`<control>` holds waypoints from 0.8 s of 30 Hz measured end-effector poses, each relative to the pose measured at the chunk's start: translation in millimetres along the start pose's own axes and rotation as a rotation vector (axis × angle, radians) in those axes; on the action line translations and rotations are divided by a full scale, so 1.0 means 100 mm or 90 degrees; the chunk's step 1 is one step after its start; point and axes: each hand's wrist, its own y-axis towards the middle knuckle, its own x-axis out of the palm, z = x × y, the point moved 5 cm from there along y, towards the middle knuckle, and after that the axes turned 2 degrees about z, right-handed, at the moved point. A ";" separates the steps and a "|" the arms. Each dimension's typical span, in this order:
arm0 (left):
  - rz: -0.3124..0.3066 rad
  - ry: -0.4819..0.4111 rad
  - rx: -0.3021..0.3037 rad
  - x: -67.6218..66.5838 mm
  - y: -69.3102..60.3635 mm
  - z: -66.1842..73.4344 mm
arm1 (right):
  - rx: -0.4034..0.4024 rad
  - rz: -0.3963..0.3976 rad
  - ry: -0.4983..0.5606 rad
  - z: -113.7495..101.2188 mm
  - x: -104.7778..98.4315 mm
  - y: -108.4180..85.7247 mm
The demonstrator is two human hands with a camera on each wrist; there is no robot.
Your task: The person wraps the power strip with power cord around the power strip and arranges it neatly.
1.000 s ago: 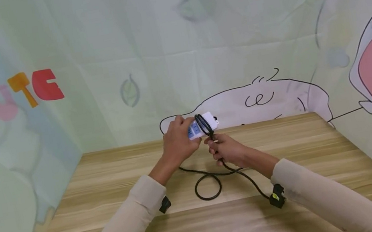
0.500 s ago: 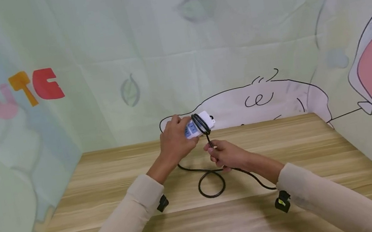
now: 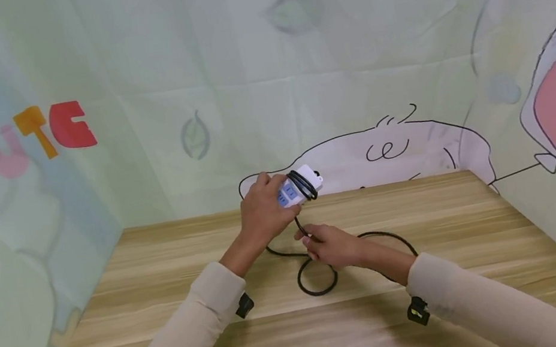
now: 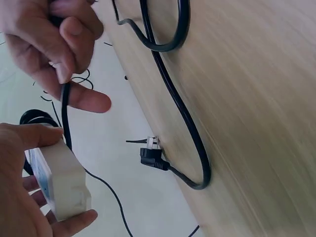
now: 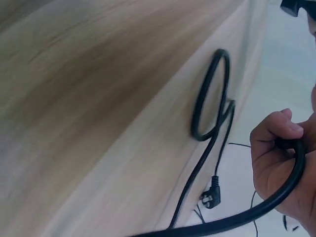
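Note:
My left hand (image 3: 263, 209) grips a white power strip (image 3: 309, 176) with blue sockets by its left end, tilted above the table. Several turns of its black cord (image 3: 304, 184) are wound round the strip's middle. Just below and to the right, my right hand (image 3: 335, 245) holds the cord where it runs down from the strip. The left wrist view shows the cord (image 4: 65, 113) taut between the strip (image 4: 69, 190) and the right hand's fingers. At the far end of the cord, the black plug (image 4: 153, 158) lies near the table's back edge.
The loose cord lies in a small loop (image 3: 321, 294) on the wood-grain table (image 3: 305, 345), with another length curving under the right forearm. Printed cloth walls (image 3: 205, 57) stand at the back and both sides. A black wrist camera (image 3: 417, 311) hangs under the right sleeve.
My right hand has moved down and left with the cord, which now comes from beneath the strip, nearer the left hand. The strip has shifted slightly left. The loose cord has slid on the table.

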 end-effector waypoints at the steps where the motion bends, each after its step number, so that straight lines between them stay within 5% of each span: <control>1: 0.000 0.008 0.007 -0.01 0.01 0.00 | -0.005 0.005 -0.009 -0.02 -0.01 -0.01; 11: -0.024 0.000 -0.026 -0.05 0.01 -0.20 | -0.017 0.037 -0.077 -0.04 -0.27 -0.09; 24: -0.030 0.088 0.021 0.00 -0.07 -0.15 | -0.047 0.057 -0.147 -0.11 -0.33 -0.16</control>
